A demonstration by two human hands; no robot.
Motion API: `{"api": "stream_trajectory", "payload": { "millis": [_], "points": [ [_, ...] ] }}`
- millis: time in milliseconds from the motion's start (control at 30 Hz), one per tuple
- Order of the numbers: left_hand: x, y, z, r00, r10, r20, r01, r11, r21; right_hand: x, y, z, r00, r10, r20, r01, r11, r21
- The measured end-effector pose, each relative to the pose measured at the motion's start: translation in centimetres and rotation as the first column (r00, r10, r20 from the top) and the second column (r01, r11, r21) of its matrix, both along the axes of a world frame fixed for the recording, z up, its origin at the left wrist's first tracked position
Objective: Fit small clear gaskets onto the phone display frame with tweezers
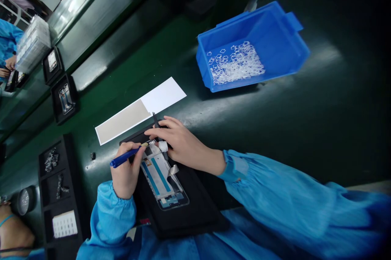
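A phone frame lies in a black holder in front of me. My left hand is closed round a blue-handled tool whose tip touches the top end of the frame. My right hand is closed on black tweezers and rests on the holder's upper end. One of its fingers wears a white cot. Both sleeves are blue.
A white and grey sheet lies just beyond the holder. A blue bin with several small clear parts stands at the far right. A black parts tray sits at the left. More holders ride the conveyor, near another person's sleeve.
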State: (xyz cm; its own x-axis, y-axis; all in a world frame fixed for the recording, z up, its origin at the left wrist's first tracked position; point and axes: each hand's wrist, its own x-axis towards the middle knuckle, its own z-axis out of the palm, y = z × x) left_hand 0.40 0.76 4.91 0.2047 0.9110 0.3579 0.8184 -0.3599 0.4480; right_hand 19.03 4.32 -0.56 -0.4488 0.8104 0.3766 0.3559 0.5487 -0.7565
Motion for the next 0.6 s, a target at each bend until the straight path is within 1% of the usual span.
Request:
{"api": "stream_trajectory", "payload": {
  "millis": [433, 600],
  "points": [
    [0.05, 0.03, 0.01, 1.000, -0.024, -0.008, 0.024, 1.000, -0.003, 0.07, -0.02, 0.21, 1.000, -0.004, 0.014, 0.004, 1.000, -0.020],
    [-0.14, -0.25, -0.13, 0.999, -0.034, -0.005, 0.033, 0.999, -0.036, 0.04, -0.06, 0.19, 1.000, 0.003, 0.008, -0.003, 0.999, -0.038]
  ]
}}
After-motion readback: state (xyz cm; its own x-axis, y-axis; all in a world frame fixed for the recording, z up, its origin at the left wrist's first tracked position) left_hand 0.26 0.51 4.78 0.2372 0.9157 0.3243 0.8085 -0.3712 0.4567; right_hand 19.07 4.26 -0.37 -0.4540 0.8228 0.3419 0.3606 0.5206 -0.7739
